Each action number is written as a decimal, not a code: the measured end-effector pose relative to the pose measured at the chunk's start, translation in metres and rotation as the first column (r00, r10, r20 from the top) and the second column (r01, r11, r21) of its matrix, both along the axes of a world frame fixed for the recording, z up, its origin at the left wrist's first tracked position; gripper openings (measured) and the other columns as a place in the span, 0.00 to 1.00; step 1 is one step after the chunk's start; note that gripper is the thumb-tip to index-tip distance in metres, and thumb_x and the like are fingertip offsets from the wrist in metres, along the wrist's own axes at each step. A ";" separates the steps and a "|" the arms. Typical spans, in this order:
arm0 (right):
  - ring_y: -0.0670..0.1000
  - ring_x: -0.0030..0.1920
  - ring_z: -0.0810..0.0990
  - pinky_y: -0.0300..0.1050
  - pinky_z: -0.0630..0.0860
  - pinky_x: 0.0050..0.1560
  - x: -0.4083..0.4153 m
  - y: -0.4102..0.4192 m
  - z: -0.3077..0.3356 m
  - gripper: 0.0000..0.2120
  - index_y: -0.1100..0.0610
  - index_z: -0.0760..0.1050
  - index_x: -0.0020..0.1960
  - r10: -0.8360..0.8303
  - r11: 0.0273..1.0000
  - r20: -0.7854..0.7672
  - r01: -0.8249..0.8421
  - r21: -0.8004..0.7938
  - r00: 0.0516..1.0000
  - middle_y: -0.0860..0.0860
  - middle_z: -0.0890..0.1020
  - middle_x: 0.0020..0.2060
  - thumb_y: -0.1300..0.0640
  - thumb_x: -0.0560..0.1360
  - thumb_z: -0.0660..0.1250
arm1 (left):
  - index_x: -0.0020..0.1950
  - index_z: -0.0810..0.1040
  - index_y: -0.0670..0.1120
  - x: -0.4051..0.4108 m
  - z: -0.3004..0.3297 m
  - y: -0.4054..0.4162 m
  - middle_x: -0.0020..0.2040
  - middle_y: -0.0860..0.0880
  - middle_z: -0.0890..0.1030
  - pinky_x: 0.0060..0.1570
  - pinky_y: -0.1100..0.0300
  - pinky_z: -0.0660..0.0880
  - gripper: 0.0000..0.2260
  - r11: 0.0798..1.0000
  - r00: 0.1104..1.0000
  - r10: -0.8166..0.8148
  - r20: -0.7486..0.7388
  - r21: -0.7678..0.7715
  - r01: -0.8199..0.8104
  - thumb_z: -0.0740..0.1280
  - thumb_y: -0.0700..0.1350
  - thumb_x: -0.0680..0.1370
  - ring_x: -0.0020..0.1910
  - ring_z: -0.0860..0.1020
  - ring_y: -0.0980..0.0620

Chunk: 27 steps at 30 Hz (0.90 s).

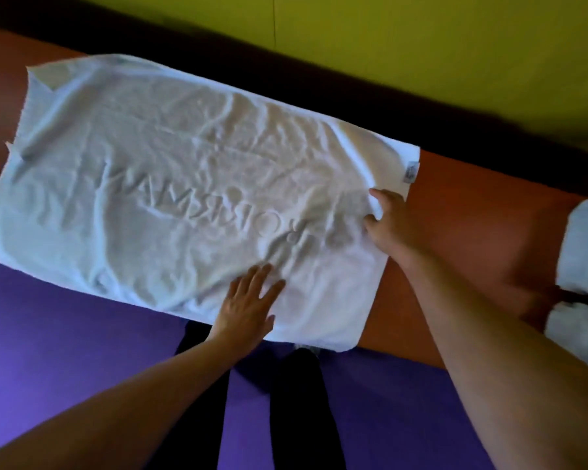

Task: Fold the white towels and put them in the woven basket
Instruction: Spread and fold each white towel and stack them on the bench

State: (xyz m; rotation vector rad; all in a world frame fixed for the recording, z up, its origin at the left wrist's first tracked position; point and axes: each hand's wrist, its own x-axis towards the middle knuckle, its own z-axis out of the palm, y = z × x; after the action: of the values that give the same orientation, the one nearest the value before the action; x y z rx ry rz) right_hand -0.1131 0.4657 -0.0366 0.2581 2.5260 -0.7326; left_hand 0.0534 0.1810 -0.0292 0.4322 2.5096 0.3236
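Note:
A large white towel (pixel 170 184) with raised lettering lies spread flat on the reddish-brown table (pixel 462 232), its near edge hanging over the table's front. My left hand (pixel 248 303) rests flat on the towel near that edge, fingers straight and spread. At the towel's right edge my right hand (pixel 391 222) pinches the fabric, with its fingers curled into the cloth. A small label (pixel 410 171) shows at the towel's far right corner. More white towels (pixel 581 266) lie bunched at the right edge of the view. No woven basket is in sight.
A purple floor mat (pixel 65 334) lies below the table's front edge, with my dark trouser legs (pixel 296 401) standing on it. Behind the table there is a dark strip and then a yellow-green wall (pixel 421 45).

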 end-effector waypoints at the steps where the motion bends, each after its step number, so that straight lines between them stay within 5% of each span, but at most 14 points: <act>1: 0.57 0.73 0.70 0.54 0.68 0.73 -0.001 0.002 0.000 0.27 0.52 0.66 0.78 0.000 1.000 0.004 0.000 -0.005 1.000 0.54 0.66 0.76 0.56 0.80 0.65 | 0.67 0.79 0.49 0.008 0.001 0.012 0.71 0.40 0.74 0.61 0.43 0.75 0.34 0.999 0.999 -0.047 0.000 0.006 0.047 0.81 0.49 0.61 0.67 0.75 0.36; 5: 0.55 0.70 0.72 0.50 0.70 0.71 0.004 0.023 -0.001 0.25 0.52 0.67 0.77 0.006 0.999 0.020 -0.006 -0.039 1.000 0.53 0.68 0.75 0.57 0.81 0.65 | 0.60 0.79 0.52 0.047 0.000 0.075 0.63 0.44 0.78 0.55 0.50 0.76 0.28 0.981 0.981 -0.192 0.011 0.033 0.192 0.79 0.48 0.60 0.57 0.77 0.42; 8: 0.52 0.68 0.74 0.45 0.70 0.67 0.006 0.032 -0.006 0.24 0.51 0.69 0.76 0.012 0.998 -0.011 -0.013 -0.062 1.000 0.52 0.70 0.73 0.58 0.80 0.64 | 0.64 0.74 0.52 0.062 -0.004 0.106 0.65 0.44 0.74 0.52 0.47 0.76 0.33 0.967 0.965 -0.252 0.074 -0.017 0.254 0.79 0.49 0.60 0.57 0.77 0.42; 12: 0.52 0.65 0.77 0.45 0.73 0.65 0.001 0.035 -0.016 0.21 0.52 0.73 0.72 -0.072 0.988 -0.021 0.068 -0.139 0.997 0.53 0.74 0.69 0.59 0.79 0.66 | 0.62 0.72 0.50 0.060 -0.013 0.121 0.60 0.42 0.74 0.49 0.45 0.73 0.30 0.966 0.971 -0.240 -0.005 -0.104 0.238 0.73 0.39 0.61 0.50 0.76 0.41; 15: 0.50 0.58 0.79 0.39 0.73 0.54 -0.004 0.037 -0.020 0.16 0.53 0.75 0.65 -0.170 0.969 -0.044 0.160 -0.187 0.984 0.52 0.77 0.61 0.60 0.78 0.66 | 0.53 0.73 0.47 0.057 -0.021 0.124 0.53 0.44 0.77 0.44 0.47 0.73 0.18 0.967 0.960 -0.244 -0.136 -0.106 0.230 0.61 0.33 0.67 0.44 0.76 0.43; 17: 0.49 0.52 0.79 0.33 0.70 0.43 -0.012 0.041 -0.021 0.13 0.56 0.73 0.63 -0.257 0.953 -0.070 0.241 -0.182 0.964 0.51 0.78 0.56 0.59 0.79 0.67 | 0.53 0.74 0.48 0.056 -0.024 0.121 0.53 0.45 0.78 0.45 0.47 0.74 0.19 0.970 0.954 -0.242 -0.178 -0.077 0.232 0.49 0.34 0.72 0.45 0.76 0.43; 19: 0.51 0.48 0.79 0.35 0.68 0.34 -0.023 0.047 -0.019 0.17 0.56 0.70 0.65 -0.367 0.923 -0.076 0.353 -0.157 0.927 0.51 0.79 0.57 0.55 0.79 0.68 | 0.55 0.74 0.48 0.059 -0.024 0.120 0.54 0.46 0.78 0.45 0.48 0.76 0.20 0.977 0.954 -0.215 -0.210 -0.031 0.213 0.49 0.34 0.72 0.46 0.77 0.43; 23: 0.53 0.54 0.78 0.43 0.73 0.46 -0.043 0.058 -0.018 0.28 0.53 0.65 0.72 -0.483 0.871 -0.028 0.477 -0.115 0.875 0.49 0.75 0.61 0.48 0.77 0.71 | 0.57 0.68 0.48 0.059 -0.014 0.116 0.48 0.50 0.77 0.43 0.53 0.76 0.23 0.974 0.989 0.142 -0.030 0.185 -0.134 0.69 0.33 0.67 0.44 0.78 0.46; 27: 0.55 0.53 0.79 0.46 0.73 0.48 -0.060 0.052 -0.022 0.19 0.56 0.74 0.63 -0.471 0.873 -0.053 0.457 -0.167 0.881 0.51 0.78 0.53 0.49 0.77 0.71 | 0.56 0.67 0.51 0.050 0.015 0.103 0.48 0.55 0.74 0.45 0.57 0.71 0.14 0.754 0.837 0.510 0.199 0.366 -0.546 0.64 0.34 0.77 0.47 0.73 0.53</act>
State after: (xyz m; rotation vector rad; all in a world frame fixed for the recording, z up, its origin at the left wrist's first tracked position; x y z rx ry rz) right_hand -0.1733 0.5179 -0.0590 0.8182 2.4975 -1.1355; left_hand 0.1035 0.2835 -0.0147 -0.1638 2.4249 1.0840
